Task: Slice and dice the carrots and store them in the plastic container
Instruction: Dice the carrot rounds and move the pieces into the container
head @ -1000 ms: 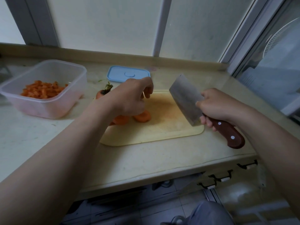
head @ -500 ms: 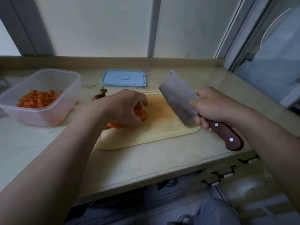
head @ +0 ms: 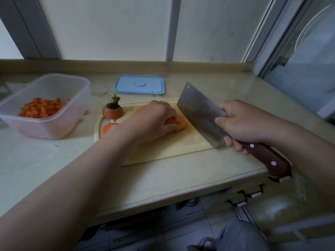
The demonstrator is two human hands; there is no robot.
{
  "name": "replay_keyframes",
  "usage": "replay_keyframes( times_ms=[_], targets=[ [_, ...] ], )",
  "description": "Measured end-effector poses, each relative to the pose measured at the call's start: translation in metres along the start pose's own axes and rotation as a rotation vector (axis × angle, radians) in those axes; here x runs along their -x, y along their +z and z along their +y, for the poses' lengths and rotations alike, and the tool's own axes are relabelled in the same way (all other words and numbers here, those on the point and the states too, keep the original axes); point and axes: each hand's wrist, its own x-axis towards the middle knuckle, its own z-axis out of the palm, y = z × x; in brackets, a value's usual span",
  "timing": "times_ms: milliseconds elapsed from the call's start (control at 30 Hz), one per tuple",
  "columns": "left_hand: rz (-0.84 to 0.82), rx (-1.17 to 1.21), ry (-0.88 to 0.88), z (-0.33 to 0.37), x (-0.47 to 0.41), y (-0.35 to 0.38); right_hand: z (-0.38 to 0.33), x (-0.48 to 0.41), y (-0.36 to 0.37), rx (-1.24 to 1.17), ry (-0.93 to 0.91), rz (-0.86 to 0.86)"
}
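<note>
No readable text anywhere.
Blue lid (head: 139, 84), cleaver (head: 199, 113) and plastic container (head: 54, 127) carry no legible label, brand, number or sign.

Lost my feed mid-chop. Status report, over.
Left grip holds carrot on board. Right grip holds cleaver, blade right of carrot. Container holds dice, lid off. Nothing blocks the cut.
</note>
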Motion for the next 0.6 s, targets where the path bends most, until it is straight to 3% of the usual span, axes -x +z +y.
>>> replay_keyframes(
  times_ms=[133,600],
  targets=[
    [0.108,0.055,0.043,-0.001,0.000,0.004,0.002,0.002,0.001,0.030,0.009,-0.013],
    [0.128,0.055,0.143,0.008,-0.002,0.014,-0.009,0.001,0.003,0.161,-0.020,0.005]
  ],
)
